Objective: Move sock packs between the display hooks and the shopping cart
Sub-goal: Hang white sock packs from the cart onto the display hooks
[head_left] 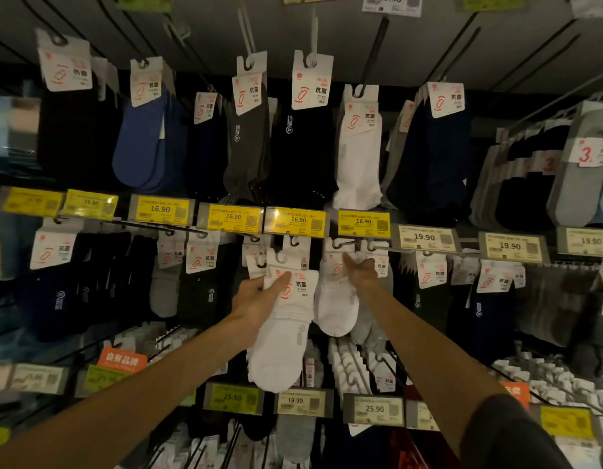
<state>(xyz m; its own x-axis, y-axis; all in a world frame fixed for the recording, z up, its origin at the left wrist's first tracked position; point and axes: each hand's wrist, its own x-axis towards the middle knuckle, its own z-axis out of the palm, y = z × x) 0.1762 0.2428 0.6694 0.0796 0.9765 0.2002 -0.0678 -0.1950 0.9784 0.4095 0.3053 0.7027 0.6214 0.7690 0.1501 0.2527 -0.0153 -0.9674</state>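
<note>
We've got one white sock pack (286,333) out in front of the rack, and it's the left hand (256,301) that has it: thumb laid across the front of the paper card, the other fingers wrapped behind, a firm pinch near the top while the socks hang below. The cut-out at the top of its card sits just under the row of yellow price tags (295,221). From here we can't tell whether it is free of a hook or only just beside one.

Over to the right hand (361,272). It's up against the next white pack (333,306), which hangs from its hook (344,245) right beside the one we're holding. The fingers reach up onto the card, back of the hand towards us. We can't tell if they are pinching the card or just resting on it.

So where are we in the job? The shopping cart isn't in view at all, so nothing shows what has gone in or come out. We'd judge this as mid-transfer: one pack in hand at the rack, a second being handled, neither one settled.

Around us the wall is packed with dark, blue and grey socks (141,140) on rows of hooks above and below, so there is a lot of stock close by.
</note>
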